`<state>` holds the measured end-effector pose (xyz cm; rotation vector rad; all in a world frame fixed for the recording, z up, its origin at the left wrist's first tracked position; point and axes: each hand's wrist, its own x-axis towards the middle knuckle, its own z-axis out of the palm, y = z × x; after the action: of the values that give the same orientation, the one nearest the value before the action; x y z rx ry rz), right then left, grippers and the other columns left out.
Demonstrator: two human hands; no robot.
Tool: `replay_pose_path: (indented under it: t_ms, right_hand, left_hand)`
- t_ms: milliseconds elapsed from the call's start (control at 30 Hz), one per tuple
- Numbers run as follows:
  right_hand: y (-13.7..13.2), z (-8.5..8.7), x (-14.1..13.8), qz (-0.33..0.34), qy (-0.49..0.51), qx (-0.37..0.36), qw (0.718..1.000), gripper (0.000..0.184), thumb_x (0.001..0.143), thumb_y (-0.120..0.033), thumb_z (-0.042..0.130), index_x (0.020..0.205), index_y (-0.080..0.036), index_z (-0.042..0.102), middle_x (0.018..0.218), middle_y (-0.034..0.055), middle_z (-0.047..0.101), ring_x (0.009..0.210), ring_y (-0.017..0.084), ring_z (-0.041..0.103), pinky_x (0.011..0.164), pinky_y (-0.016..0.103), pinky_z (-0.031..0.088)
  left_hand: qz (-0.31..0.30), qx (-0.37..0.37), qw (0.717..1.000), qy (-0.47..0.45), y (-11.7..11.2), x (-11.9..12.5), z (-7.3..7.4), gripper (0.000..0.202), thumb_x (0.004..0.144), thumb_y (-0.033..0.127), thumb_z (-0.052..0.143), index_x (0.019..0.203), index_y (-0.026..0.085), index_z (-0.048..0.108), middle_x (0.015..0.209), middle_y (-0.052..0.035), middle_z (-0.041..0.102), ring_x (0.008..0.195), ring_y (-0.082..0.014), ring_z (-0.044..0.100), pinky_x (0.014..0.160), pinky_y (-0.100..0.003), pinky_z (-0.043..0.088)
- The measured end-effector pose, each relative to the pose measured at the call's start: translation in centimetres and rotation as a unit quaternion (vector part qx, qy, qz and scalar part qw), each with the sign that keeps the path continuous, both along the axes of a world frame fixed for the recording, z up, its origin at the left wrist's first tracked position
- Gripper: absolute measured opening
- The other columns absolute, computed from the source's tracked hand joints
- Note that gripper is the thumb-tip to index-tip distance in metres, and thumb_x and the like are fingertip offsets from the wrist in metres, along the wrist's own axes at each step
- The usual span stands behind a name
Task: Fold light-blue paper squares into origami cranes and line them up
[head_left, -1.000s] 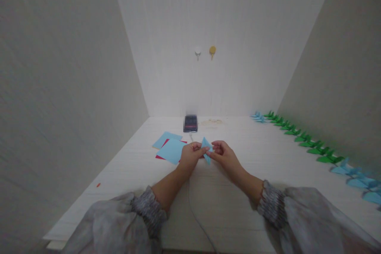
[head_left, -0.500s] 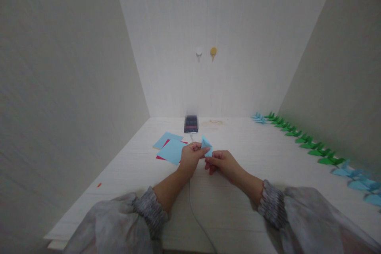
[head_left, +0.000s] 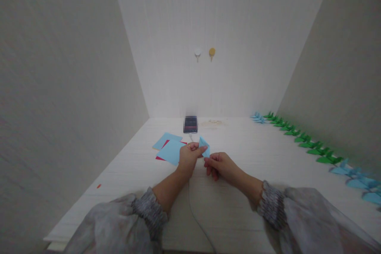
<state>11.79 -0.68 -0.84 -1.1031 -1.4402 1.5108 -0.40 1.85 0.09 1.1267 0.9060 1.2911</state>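
Note:
Above the middle of the table, a small piece of folded light-blue paper (head_left: pixel 204 145) is pinched between the thumb and fingers of my left hand (head_left: pixel 189 158). It stands tilted, with a pointed tip at the top. My right hand (head_left: pixel 219 163) is closed at the paper's lower corner, thumb against index finger; the other fingers curl below. Its fingertips cover that corner. Left of my left hand lie flat light-blue sheets (head_left: pixel 170 151) with red sheets (head_left: pixel 161 158) partly showing under them.
A phone with a blurred screen (head_left: pixel 191 124) stands at the back, its white cable (head_left: pixel 195 217) running toward me. Folded green paper pieces (head_left: pixel 303 138) and blue ones (head_left: pixel 363 183) line the right side. An orange scrap (head_left: pixel 99 186) lies left. Two hooks (head_left: pixel 212 52) are on the wall.
The folded paper and my left hand have shifted slightly left. My right hand's lower fingers have dropped a little. The whole view has moved slightly.

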Motion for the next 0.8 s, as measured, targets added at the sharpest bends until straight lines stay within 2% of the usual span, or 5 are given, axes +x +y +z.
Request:
replay_pose_path:
  t_ms: [333, 567, 733, 800]
  right_hand:
    - [0.0, 0.3, -0.1, 0.003, 0.013, -0.017, 1.000, 0.025, 0.068, -0.037, 0.051, 0.057, -0.015, 0.049, 0.040, -0.0047, 0.052, 0.026, 0.005, 0.041, 0.027, 0.016, 0.027]
    - [-0.1, 0.3, 0.0, 0.021, -0.003, -0.029, 0.999, 0.025, 0.065, -0.038, 0.054, 0.056, -0.015, 0.048, 0.040, -0.0047, 0.053, 0.026, 0.006, 0.042, 0.028, 0.017, 0.030]
    - [-0.1, 0.0, 0.3, 0.067, -0.043, -0.037, 0.996, 0.024, 0.064, -0.036, 0.055, 0.056, -0.014, 0.051, 0.039, -0.0042, 0.053, 0.027, 0.006, 0.042, 0.028, 0.016, 0.029]
    - [-0.2, 0.0, 0.3, 0.067, -0.040, -0.039, 0.996, 0.024, 0.064, -0.037, 0.055, 0.057, -0.014, 0.051, 0.040, -0.0039, 0.054, 0.027, 0.006, 0.043, 0.029, 0.016, 0.030]
  left_hand:
    - [0.032, -0.012, 0.999, 0.012, -0.1, 0.0, -0.1, 0.027, 0.051, 0.034, 0.066, 0.061, 0.012, 0.054, 0.045, 0.0028, 0.052, 0.039, -0.0064, 0.045, 0.040, -0.019, 0.035]
    - [0.023, -0.012, 1.000, -0.016, -0.2, 0.0, 0.0, 0.033, 0.048, 0.034, 0.067, 0.068, 0.012, 0.052, 0.056, -0.0003, 0.058, 0.046, -0.0092, 0.051, 0.046, -0.021, 0.040]
    - [0.068, 0.033, 0.996, -0.051, 0.4, -0.6, 0.3, 0.038, 0.049, 0.029, 0.068, 0.073, 0.017, 0.041, 0.046, 0.0091, 0.047, 0.044, -0.0068, 0.049, 0.049, -0.020, 0.042]
    - [0.069, 0.038, 0.996, -0.050, 0.5, -0.9, 0.3, 0.040, 0.050, 0.029, 0.067, 0.075, 0.018, 0.038, 0.046, 0.0098, 0.046, 0.044, -0.0067, 0.049, 0.050, -0.020, 0.042]
